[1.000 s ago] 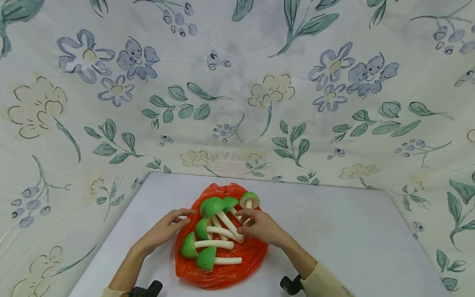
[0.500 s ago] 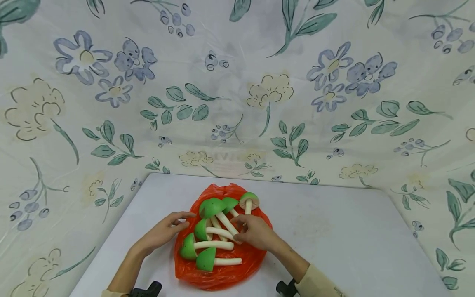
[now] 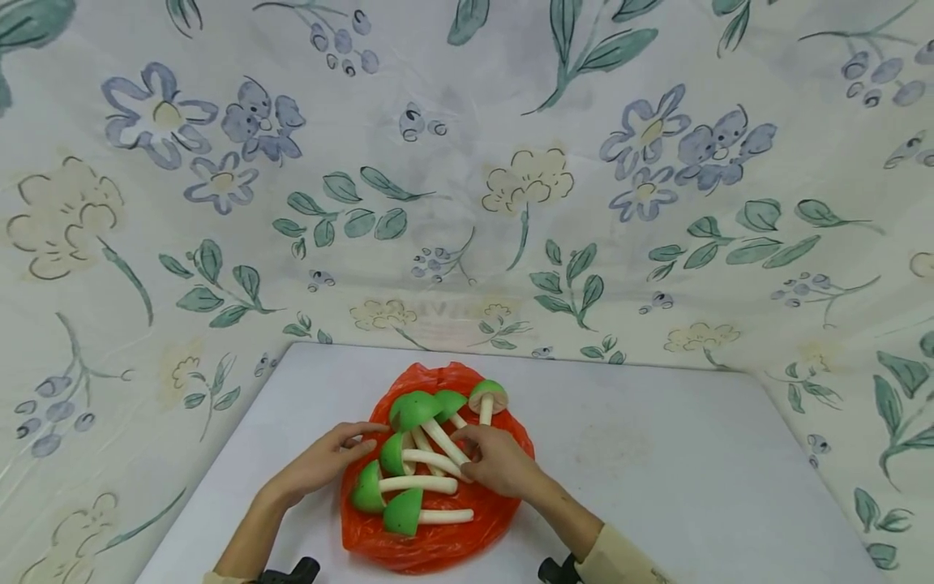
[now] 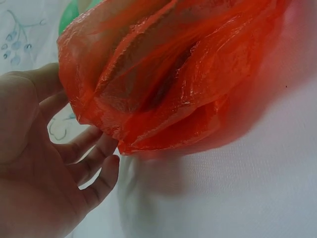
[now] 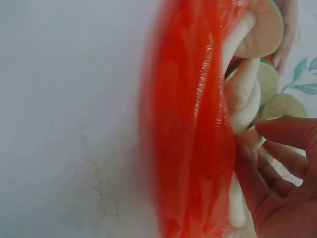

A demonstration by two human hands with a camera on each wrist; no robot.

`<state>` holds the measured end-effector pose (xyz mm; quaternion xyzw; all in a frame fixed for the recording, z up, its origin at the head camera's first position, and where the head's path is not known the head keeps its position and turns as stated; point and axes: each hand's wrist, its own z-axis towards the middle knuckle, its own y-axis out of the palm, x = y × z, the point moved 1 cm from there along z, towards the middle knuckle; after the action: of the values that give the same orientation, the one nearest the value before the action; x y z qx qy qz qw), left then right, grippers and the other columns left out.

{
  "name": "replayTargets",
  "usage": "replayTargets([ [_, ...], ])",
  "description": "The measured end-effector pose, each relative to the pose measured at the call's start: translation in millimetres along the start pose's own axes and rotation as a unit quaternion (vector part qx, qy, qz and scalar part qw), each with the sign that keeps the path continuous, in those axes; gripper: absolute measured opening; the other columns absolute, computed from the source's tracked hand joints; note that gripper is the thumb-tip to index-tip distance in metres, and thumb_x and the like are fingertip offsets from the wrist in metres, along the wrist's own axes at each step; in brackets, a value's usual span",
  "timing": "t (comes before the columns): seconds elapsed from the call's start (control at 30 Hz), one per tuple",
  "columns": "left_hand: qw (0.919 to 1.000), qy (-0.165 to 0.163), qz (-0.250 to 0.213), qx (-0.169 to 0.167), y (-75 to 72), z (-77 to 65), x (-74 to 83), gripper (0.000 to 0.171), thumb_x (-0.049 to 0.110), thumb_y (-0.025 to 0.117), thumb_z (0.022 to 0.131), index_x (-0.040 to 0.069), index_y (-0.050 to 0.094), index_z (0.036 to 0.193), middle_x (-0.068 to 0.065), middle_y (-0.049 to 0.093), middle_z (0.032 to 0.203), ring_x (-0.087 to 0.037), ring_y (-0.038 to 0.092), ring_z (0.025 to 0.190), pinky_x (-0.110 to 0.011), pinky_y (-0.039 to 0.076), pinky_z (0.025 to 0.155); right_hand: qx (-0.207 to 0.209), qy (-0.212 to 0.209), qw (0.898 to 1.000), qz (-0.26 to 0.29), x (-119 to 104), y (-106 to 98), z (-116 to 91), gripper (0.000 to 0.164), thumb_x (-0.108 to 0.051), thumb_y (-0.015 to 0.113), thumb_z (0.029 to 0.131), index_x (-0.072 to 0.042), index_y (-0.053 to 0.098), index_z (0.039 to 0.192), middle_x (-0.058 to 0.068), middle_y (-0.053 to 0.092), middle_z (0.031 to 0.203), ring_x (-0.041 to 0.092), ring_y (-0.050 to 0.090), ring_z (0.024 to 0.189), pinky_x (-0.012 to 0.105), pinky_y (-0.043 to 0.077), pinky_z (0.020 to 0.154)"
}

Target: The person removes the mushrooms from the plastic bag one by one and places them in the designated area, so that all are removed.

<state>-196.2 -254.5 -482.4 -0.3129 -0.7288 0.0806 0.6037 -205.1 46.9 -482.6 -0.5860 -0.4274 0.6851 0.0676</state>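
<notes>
Several toy-like mushrooms with green caps and white stems lie heaped in a red plastic bag (image 3: 409,556). At the bag's right side my right hand (image 3: 499,461) pinches the stem end of a mushroom (image 3: 441,440) near the top of the heap. In the right wrist view, thumb and finger meet around that pale stem end (image 5: 253,139). My left hand (image 3: 327,462) rests against the bag's left edge with loosely bent fingers. The left wrist view has those fingers (image 4: 101,186) touching the crinkled red plastic (image 4: 163,89). Part of the bag hides some fingertips there.
The bag lies on a white table (image 3: 657,470), whose surface extends to its right. Behind rises a floral-patterned curtain (image 3: 452,203). One mushroom (image 3: 487,397) sits apart at the bag's upper right, and another (image 3: 409,513) lies nearest me.
My right hand has moved slightly left and down, and its fingers have closed onto a mushroom's stem end. The left hand stays at the bag's edge. The mushrooms hold their places.
</notes>
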Motion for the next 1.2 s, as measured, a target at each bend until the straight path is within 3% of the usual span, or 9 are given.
replayTargets([
  [0.33,0.9996,-0.023,0.015,0.011,-1.0,-0.7,0.7,0.036,0.033,0.058,0.102,0.020,0.063,0.136,-0.010,0.051,0.139,-0.026,0.051,0.113,-0.046,0.047,0.091,-0.021,0.010,1.000,-0.009,-10,0,2,0.040,-0.004,0.075,0.083,-0.009,0.067,0.122,-0.005,0.059,0.081,0.008,0.052,0.068,0.022,0.046,0.057],
  [0.67,0.9997,-0.018,0.017,0.007,0.9,-0.4,3.1,0.036,0.032,0.059,0.102,0.018,0.064,0.135,-0.011,0.052,0.135,-0.027,0.050,0.111,-0.042,0.048,0.088,-0.016,0.023,1.000,0.004,-10,1,-1,0.037,-0.001,0.074,0.083,-0.008,0.068,0.119,-0.007,0.060,0.082,0.008,0.054,0.068,0.022,0.047,0.058],
  [0.97,0.9994,-0.017,0.029,0.009,0.9,4.2,7.2,0.037,0.033,0.058,0.102,0.019,0.063,0.135,-0.012,0.052,0.133,-0.027,0.052,0.110,-0.043,0.050,0.086,-0.020,0.048,0.995,0.081,-7,-4,-4,0.031,-0.001,0.072,0.083,-0.008,0.068,0.113,-0.001,0.063,0.083,0.014,0.056,0.066,0.025,0.047,0.056],
  [1.2,0.9993,-0.013,0.033,0.007,2.9,3.9,3.5,0.037,0.035,0.060,0.101,0.020,0.063,0.135,-0.009,0.053,0.131,-0.026,0.052,0.108,-0.044,0.049,0.085,-0.019,0.067,0.992,0.107,-3,-2,-4,0.032,-0.003,0.073,0.082,-0.011,0.069,0.112,-0.001,0.063,0.086,0.015,0.058,0.075,0.026,0.050,0.061],
])
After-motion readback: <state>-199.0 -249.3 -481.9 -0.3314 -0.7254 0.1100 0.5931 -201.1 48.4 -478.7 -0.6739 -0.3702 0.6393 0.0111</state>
